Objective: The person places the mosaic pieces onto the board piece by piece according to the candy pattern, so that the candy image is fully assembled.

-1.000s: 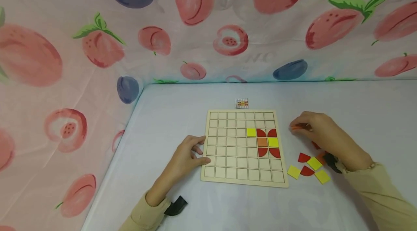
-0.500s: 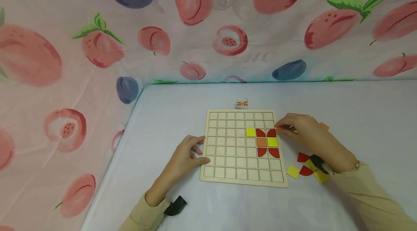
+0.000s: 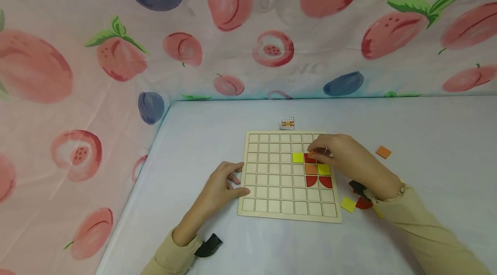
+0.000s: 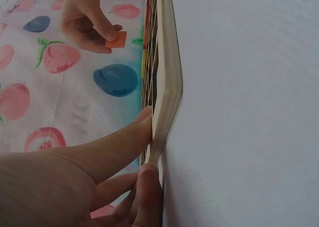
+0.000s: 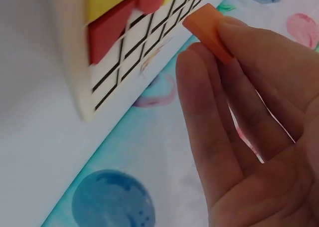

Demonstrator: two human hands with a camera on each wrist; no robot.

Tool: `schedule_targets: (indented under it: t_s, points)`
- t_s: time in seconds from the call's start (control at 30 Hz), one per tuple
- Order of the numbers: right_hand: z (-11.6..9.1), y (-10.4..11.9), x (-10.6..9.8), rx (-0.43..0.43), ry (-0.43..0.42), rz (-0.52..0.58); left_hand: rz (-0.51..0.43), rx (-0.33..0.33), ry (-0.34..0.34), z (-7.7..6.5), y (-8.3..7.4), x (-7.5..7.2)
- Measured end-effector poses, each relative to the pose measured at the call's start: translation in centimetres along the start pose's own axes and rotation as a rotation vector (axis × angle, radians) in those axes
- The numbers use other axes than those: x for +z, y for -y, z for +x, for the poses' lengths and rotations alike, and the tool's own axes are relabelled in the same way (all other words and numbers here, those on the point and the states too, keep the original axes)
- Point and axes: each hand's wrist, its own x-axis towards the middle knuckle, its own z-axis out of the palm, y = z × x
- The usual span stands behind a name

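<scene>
My right hand (image 3: pixel 341 154) pinches an orange square tile (image 5: pixel 209 32) between thumb and fingers. It is over the right side of a wooden grid board (image 3: pixel 268 201), hiding some upper cells. Under and beside it on the board are red quarter-round tiles (image 3: pixel 325 182), yellow square tiles (image 3: pixel 297 157) and another orange square (image 3: pixel 310 169). My left hand (image 3: pixel 221 186) grips the board's left edge; in the left wrist view its thumb (image 4: pixel 134 132) lies over the top face, with a fingertip (image 4: pixel 149 174) at the side edge.
A small printed pattern card (image 3: pixel 287 123) lies behind the board. Right of the board are a loose orange tile (image 3: pixel 383 151), a yellow tile (image 3: pixel 348 204) and a red tile (image 3: pixel 363 203), partly behind the right wrist. Fruit-patterned cloth (image 3: pixel 233 59) rises behind the table.
My right hand has carried the orange tile leftward from beside the board to over its right part, uncovering a loose orange tile on the table. My left hand stays put.
</scene>
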Motion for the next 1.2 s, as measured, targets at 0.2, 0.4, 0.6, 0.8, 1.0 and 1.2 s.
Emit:
schedule_targets:
  t_s: [0.2, 0.4, 0.6, 0.8, 1.0, 1.2]
  points:
    - [0.5, 0.8, 0.4, -0.013, 0.018, 0.061, -0.003, 0.009, -0.002, 0.0, 0.0, 0.0]
    - [0.8, 0.8, 1.0, -0.05, 0.038, 0.06, -0.001, 0.009, 0.0, 0.1, -0.1, 0.1]
    - [1.0, 0.9, 1.9, -0.07, 0.056, 0.037, -0.002, 0.014, -0.003, 0.1, 0.0, 0.1]
    - [1.0, 1.3, 2.8, -0.097, 0.039, 0.01, -0.003, 0.022, 0.003, 0.1, 0.2, 0.1]
    - [0.9, 1.3, 3.0, -0.076, 0.06, 0.027, -0.001, 0.035, 0.013, 0.0, 0.3, 0.1]
    - [1.1, 1.4, 3.1, -0.073, 0.065, 0.042, 0.001, 0.027, 0.007, 0.0, 0.4, 0.1]
